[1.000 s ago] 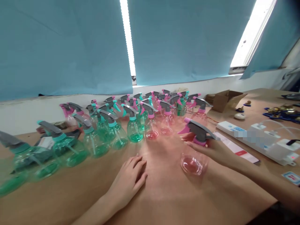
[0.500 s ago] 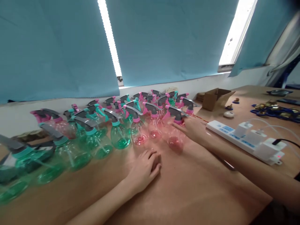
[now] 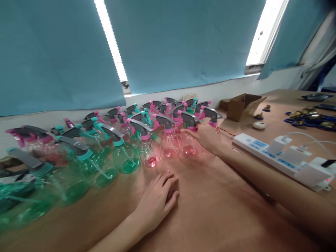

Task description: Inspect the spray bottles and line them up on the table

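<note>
Toward the table's [image 3: 210, 213] back edge, the right hand [image 3: 208, 137] gripped a pink bottle [image 3: 189, 146], partly hiding it. The left hand [image 3: 159, 196] lay half-open.

Right side of table [image 3: 210, 213]: power strip [image 3: 283, 165], open cardboard box [image 3: 235, 109].

Three white adapters [image 3: 296, 154] on the strip, red light [image 3: 327, 180] lit at near end. White rounded object [image 3: 258, 125] near box; blue-and-brass pieces [image 3: 315, 118] farther right. Behind: blue curtains [image 3: 183, 42] with bright gaps [image 3: 112, 42], white wall [image 3: 224, 89] below.
</note>
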### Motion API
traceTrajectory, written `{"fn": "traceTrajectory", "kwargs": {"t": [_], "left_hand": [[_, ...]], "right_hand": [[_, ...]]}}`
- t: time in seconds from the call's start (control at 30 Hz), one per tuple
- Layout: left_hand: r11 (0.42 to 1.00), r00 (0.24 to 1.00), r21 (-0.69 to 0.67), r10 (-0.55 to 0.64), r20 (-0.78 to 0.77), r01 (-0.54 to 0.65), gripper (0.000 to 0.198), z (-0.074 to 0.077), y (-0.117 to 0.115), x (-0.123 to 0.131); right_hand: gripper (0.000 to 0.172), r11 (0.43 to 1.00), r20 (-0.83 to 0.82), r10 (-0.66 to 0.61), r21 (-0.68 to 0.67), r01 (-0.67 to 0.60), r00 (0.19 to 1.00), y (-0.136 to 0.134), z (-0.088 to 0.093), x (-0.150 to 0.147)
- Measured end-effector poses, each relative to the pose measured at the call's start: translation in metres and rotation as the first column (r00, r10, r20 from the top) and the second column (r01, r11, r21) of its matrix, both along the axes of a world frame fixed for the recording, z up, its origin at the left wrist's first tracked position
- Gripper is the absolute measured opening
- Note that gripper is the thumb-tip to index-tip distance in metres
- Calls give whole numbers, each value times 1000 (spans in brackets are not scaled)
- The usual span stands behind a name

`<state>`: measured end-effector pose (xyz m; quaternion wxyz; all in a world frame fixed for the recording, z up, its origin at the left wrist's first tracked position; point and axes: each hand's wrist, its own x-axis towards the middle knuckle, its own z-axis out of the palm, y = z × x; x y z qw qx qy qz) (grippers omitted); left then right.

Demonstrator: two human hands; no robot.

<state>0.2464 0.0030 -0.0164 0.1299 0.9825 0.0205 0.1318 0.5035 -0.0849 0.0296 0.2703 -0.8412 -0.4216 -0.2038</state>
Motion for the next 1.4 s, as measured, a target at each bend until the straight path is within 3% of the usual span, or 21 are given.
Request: {"fn": "traceTrajectory", "kwargs": {"t": [0.27, 0.57, 0.73, 0.9, 1.07, 1.17, 1.27, 1.4], "left_hand": [[1000, 1000, 4, 3, -15, -3, 30, 0, 0, 0], [1000, 1000, 12, 10, -21, -9, 30, 1, 0, 2], [1000, 1000, 23, 3, -18, -3, 29, 1, 0, 2], [999, 1000, 38, -8, 6, 8, 28, 0, 2, 3], [1000, 1000, 20, -19, 11, 18, 27, -1, 0, 6], [999, 998, 4, -52, 26, 52, 27, -1, -4, 10], [998, 996, -6, -68, 54, 69, 27, -1, -10, 13], [998, 996, -13, -65, 61, 66, 27, 0, -14, 14]], "right_hand": [[55, 1000, -20, 15, -16, -15, 1000, 11, 5, 1], [63, 999, -106, -8, 36, 11, 994, -2, 9, -16], [56, 998, -227, 62, 35, -55, 972, -26, 27, -24], [43, 984, -287, 142, -65, -167, 947, -73, 37, -25], [36, 999, -245, -27, -36, 19, 969, -107, 17, -1], [55, 994, -235, -91, 38, 103, 968, -105, -2, 21], [75, 999, -292, -5, 43, 18, 957, -89, -15, 35], [78, 997, -292, 45, 72, -25, 955, -67, -21, 41]]}}
